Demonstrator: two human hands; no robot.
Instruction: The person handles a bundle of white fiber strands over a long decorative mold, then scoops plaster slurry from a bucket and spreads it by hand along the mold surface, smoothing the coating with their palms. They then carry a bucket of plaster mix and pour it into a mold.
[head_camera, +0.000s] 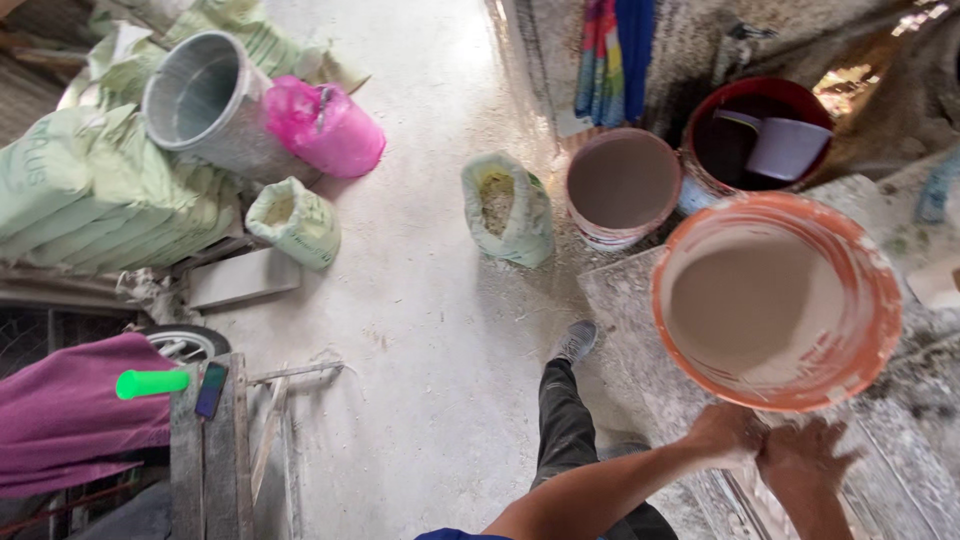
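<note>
Both hands are seen low at the right, pressed against the near rim of a large orange bucket. The left hand is laid on the rim's lower edge with its fingers curled against it; the right hand is spread just beside it, fingers splayed under the same edge. Whether the rim is truly gripped or only touched cannot be told, since both hands are smeared with pale paste and slightly blurred. The bucket is filled nearly to the brim with a smooth greyish-beige mixture and is carried on a rough concrete slab, its inner wall streaked white.

Beyond it, a smaller bucket with a similar mixture is set on the floor, and just to its right a dark red bucket is seen with a pale plastic scoop resting inside. An open green sack of powder is stood just left of the smaller bucket. The person's dark trouser leg and grey shoe are planted on the dusty floor.

Farther left, a second small open sack is placed near stacked green sacks, on which a metal pail is tipped on its side beside a pink bag. At the lower left, a green handle and a phone are laid on a wooden plank, next to purple cloth.
</note>
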